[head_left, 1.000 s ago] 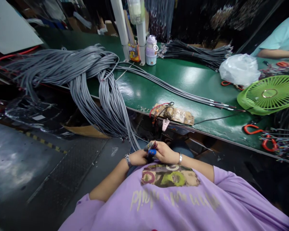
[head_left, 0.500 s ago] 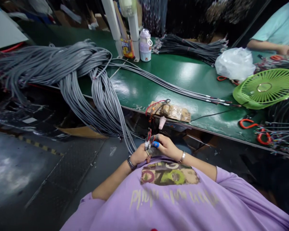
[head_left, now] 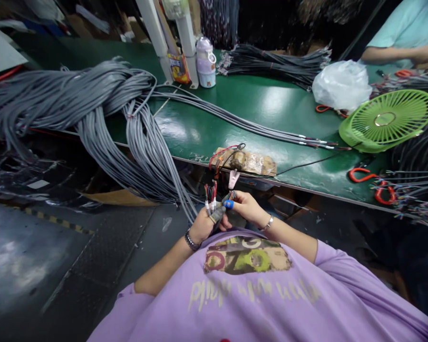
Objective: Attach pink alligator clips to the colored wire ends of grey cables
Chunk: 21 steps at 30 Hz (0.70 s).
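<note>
My left hand (head_left: 205, 225) is closed around the ends of several grey cables (head_left: 182, 190). Their stripped tips (head_left: 211, 197), with white bands and thin coloured wires, stick up above its thumb. My right hand (head_left: 248, 207) meets it in front of my chest, its fingers pinched at wire ends (head_left: 230, 195) beside the left thumb. Grey covers wrap some fingertips, and a blue band (head_left: 228, 204) sits on a right finger. Just beyond the hands, a pale pink clip-like piece (head_left: 233, 179) hangs at the bench edge below a taped board (head_left: 251, 162).
A big heap of grey cables (head_left: 103, 90) drapes over the green bench (head_left: 271, 107). Some cables lie across it towards a green fan (head_left: 385, 118). A bottle (head_left: 206, 62), a plastic bag (head_left: 342, 85) and dark cable bundles (head_left: 274, 66) stand behind. A co-worker's arm (head_left: 392, 53) shows at far right.
The white-banded cable ends now rise higher and fan out above my left hand. My right fingers have shifted slightly away to the right. The view has moved a little.
</note>
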Available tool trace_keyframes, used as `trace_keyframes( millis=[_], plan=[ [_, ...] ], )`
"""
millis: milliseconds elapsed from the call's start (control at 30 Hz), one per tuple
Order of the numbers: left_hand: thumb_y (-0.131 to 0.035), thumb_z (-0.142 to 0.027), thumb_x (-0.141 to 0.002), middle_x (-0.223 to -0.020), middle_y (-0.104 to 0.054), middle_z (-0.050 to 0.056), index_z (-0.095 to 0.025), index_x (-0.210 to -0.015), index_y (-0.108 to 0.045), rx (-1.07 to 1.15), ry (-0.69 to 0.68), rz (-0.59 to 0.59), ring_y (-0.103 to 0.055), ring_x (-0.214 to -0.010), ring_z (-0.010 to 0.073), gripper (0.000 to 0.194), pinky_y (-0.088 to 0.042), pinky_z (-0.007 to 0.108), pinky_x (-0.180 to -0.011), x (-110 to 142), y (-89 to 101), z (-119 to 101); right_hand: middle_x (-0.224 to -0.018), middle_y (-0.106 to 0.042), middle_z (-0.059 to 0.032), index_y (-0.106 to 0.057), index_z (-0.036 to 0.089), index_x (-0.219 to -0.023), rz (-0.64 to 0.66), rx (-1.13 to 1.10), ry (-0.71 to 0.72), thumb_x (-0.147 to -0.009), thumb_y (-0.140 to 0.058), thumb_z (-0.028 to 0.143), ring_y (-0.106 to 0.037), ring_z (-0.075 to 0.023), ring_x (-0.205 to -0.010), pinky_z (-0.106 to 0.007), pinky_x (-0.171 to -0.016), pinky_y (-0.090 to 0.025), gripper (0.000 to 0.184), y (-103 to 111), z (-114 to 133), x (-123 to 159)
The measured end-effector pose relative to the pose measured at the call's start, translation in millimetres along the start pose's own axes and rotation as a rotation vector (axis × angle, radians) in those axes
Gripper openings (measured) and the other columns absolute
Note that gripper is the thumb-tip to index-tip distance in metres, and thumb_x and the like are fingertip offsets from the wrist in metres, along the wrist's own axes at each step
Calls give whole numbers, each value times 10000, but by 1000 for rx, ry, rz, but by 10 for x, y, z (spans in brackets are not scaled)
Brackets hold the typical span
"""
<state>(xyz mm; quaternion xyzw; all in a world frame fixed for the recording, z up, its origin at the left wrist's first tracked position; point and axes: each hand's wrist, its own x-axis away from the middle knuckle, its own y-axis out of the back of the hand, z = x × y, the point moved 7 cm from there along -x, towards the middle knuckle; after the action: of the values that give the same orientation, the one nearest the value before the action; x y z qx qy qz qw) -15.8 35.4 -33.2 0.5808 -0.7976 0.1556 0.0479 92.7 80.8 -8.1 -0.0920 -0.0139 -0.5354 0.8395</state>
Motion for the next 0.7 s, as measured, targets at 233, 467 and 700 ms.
trace_keyframes(
  millis=[233,467,700],
  plan=[
    [-630,-512,-786,-655,-690,78,-106,-681,-636,-121,1,-84,-606,-486,122,419,-485,223,-492,-23,21,-52,-553,-476,72,-557,150,-777,-74,-120,-162,-607,-776,481,-360,-48,-443,-193,-426,-288,432,60,-231,45],
    [-665,-496,-744,-532,-631,62,-111,-628,-612,-64,66,-96,-615,-460,156,406,-436,210,-387,-51,-7,-18,-586,-510,56,-587,139,-761,-56,15,-149,-569,-790,478,-391,-52,-475,-191,-437,-314,439,82,-201,-24],
    [-724,-446,-706,-598,-660,46,-129,-727,-594,45,-16,-229,-661,-543,174,343,-491,221,-443,19,23,79,-503,-453,71,-546,157,-698,-55,129,-176,-613,-745,499,-368,-58,-424,-201,-399,-274,406,72,-215,-1]
  ],
)
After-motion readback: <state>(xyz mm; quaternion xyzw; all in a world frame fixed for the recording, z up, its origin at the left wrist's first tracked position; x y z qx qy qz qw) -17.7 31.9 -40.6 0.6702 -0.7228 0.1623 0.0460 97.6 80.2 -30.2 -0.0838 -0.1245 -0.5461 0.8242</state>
